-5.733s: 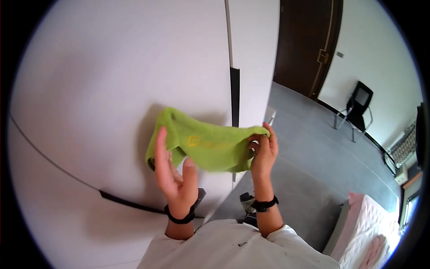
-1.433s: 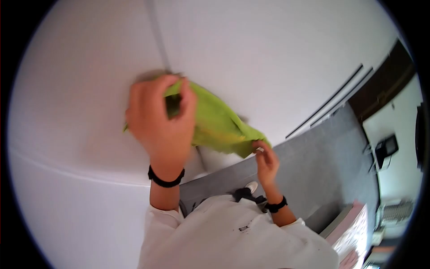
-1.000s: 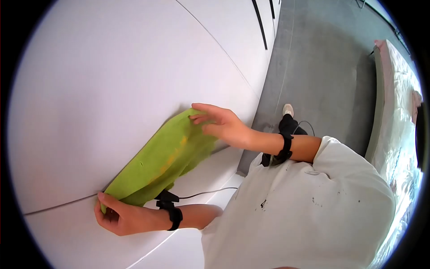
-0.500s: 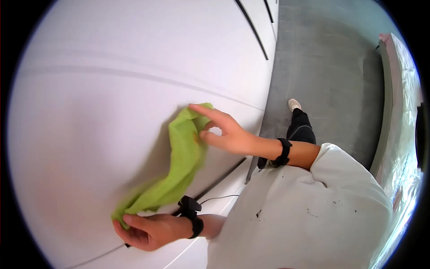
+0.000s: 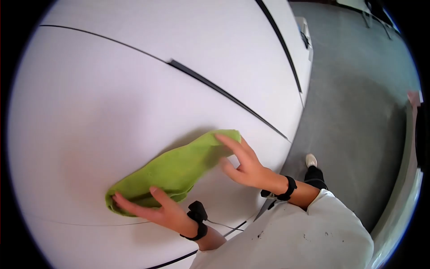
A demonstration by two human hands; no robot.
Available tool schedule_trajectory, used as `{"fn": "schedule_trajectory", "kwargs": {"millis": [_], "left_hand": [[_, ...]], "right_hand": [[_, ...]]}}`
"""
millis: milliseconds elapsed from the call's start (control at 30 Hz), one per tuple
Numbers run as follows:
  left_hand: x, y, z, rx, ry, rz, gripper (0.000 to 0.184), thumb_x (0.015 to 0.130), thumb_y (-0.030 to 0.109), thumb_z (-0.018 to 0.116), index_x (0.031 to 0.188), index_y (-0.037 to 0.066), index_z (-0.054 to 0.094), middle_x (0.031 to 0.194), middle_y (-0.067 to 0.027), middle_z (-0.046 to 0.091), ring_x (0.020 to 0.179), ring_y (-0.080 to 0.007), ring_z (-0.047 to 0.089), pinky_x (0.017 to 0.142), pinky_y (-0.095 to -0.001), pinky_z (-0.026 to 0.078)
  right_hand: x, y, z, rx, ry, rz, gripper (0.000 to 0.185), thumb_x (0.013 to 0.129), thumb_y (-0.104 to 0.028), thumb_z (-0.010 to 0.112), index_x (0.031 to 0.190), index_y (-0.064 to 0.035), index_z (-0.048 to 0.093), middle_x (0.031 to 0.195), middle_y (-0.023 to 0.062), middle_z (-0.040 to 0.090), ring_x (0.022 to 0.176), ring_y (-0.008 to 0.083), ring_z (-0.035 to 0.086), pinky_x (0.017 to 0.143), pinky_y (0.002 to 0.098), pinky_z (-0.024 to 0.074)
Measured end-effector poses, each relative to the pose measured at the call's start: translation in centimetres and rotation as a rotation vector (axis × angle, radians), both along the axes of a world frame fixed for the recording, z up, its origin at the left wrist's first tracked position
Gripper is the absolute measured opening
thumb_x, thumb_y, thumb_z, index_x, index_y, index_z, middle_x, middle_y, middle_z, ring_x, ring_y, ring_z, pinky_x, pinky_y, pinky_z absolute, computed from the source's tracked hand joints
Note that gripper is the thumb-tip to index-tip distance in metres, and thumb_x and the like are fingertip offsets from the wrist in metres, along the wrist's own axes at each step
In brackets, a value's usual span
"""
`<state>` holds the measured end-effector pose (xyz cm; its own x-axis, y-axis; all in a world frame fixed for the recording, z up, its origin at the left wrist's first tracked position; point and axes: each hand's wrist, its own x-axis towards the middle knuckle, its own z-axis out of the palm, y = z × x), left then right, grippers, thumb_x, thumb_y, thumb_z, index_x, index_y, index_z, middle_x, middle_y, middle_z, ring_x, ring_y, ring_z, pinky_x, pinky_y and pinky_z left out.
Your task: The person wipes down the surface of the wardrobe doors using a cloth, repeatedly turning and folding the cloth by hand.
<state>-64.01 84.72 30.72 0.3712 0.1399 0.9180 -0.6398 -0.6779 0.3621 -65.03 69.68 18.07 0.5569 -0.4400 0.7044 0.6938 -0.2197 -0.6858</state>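
A light green cloth [image 5: 172,168] lies stretched diagonally against a white panel surface, with a loose fold at its lower end. My left hand [image 5: 168,215] rests at that lower end, thumb apart and fingers stretched along the fold; some fingertips are hidden by cloth. At the upper right end is my right hand [image 5: 248,168]. Its fingers extend onto the cloth's edge while the thumb stands apart from them. Both wrists wear black straps.
White panels [image 5: 112,80] with dark gaps and a black strip [image 5: 224,92] run past the cloth. A thin cable [image 5: 219,224] trails near my left wrist. Grey floor [image 5: 349,98] lies to the right, beside a plastic-wrapped edge [image 5: 394,215].
The cloth has gone from bunched to flatter and more spread out. My left hand's pinch has loosened into stretched fingers. The view has shifted along the panels.
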Motion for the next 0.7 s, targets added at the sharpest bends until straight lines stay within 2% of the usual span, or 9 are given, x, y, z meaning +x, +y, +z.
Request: {"fn": "schedule_trajectory", "kwargs": {"millis": [67,133,200,233,300,500,567,633,700], "left_hand": [[-1.8,-3.1,2.7,0.250,-0.097,0.226,0.065,0.086,0.022,0.058,0.142,0.003,0.032,0.148,-0.0226,0.028,0.138,-0.0388,0.024,0.110,-0.0490,0.022],[-4.6,-6.0,6.3,0.211,-0.090,0.147,0.062,0.084,0.020,0.058,0.140,0.003,0.035,0.147,-0.0215,0.030,0.138,-0.0418,0.022,0.111,-0.0522,0.017],[-6.5,-7.8,8.7,0.404,-0.150,0.275,0.062,0.083,0.012,0.059,0.141,0.005,0.036,0.144,-0.0203,0.034,0.135,-0.0380,0.028,0.110,-0.0480,0.022],[-7.3,-8.3,9.5,0.433,-0.157,0.259,0.063,0.082,0.011,0.059,0.140,0.004,0.036,0.143,-0.0206,0.036,0.134,-0.0400,0.029,0.110,-0.0491,0.022],[-6.1,-6.8,9.5,0.448,-0.169,0.257,0.063,0.079,0.008,0.060,0.138,0.000,0.037,0.140,-0.0208,0.039,0.132,-0.0431,0.031,0.108,-0.0503,0.024],[-6.8,-5.2,9.4,0.380,-0.170,0.227,0.059,0.078,0.003,0.058,0.134,-0.003,0.040,0.137,-0.0183,0.044,0.121,-0.0416,0.039,0.099,-0.0488,0.033],[-0.2,-9.3,8.4,0.447,-0.132,0.197,0.058,0.074,-0.004,0.055,0.130,-0.002,0.045,0.133,-0.0171,0.048,0.112,-0.0379,0.044,0.095,-0.0440,0.038],[6.6,-20.6,9.1,0.470,-0.081,0.188,0.056,0.074,-0.004,0.053,0.130,-0.001,0.046,0.131,-0.0152,0.049,0.113,-0.0365,0.044,0.095,-0.0435,0.038],[7.0,-20.9,9.5,0.395,-0.032,0.148,0.053,0.073,-0.005,0.050,0.125,0.002,0.051,0.128,-0.0111,0.052,0.112,-0.0338,0.045,0.094,-0.0410,0.039]], "right_hand": [[-1.6,-4.1,3.6,0.020,-0.038,0.004,0.055,0.083,-0.003,0.056,0.136,-0.0060,0.041,0.119,0.0214,0.050,0.103,0.0377,0.052,0.089,0.0401,0.0440],[-3.8,-6.0,7.5,0.051,-0.073,-0.100,0.050,0.083,-0.003,0.056,0.132,-0.0032,0.046,0.117,0.0213,0.052,0.101,0.0378,0.053,0.088,0.0408,0.0444],[-5.7,-7.3,9.4,0.093,-0.100,-0.145,0.048,0.083,-0.003,0.056,0.130,-0.0014,0.047,0.116,0.0196,0.054,0.100,0.0333,0.055,0.087,0.0386,0.0454],[-6.5,-7.6,10.1,0.133,-0.109,-0.121,0.046,0.083,-0.002,0.055,0.129,-0.0007,0.048,0.117,0.0183,0.055,0.100,0.0299,0.056,0.086,0.0369,0.0457],[-5.7,-5.5,10.5,0.191,-0.116,-0.057,0.045,0.083,0.000,0.055,0.128,0.0001,0.050,0.117,0.0151,0.056,0.098,0.0224,0.056,0.085,0.0328,0.0463],[-8.2,-5.0,12.5,0.073,-0.061,0.013,0.043,0.084,0.001,0.053,0.127,-0.0003,0.050,0.116,0.0132,0.057,0.092,0.0196,0.057,0.082,0.0302,0.0468],[-3.0,-9.2,10.5,0.140,0.048,-0.012,0.043,0.083,0.003,0.052,0.126,-0.0022,0.051,0.114,0.0127,0.057,0.089,0.0194,0.058,0.080,0.0297,0.0471],[3.6,-21.7,9.9,0.127,0.111,0.002,0.044,0.083,0.003,0.052,0.126,-0.0024,0.051,0.114,0.0128,0.057,0.089,0.0193,0.058,0.080,0.0298,0.0472],[3.7,-23.3,9.6,0.075,0.128,0.010,0.045,0.082,0.005,0.052,0.126,-0.0027,0.051,0.115,0.0120,0.057,0.089,0.0180,0.057,0.080,0.0290,0.0471]]}}
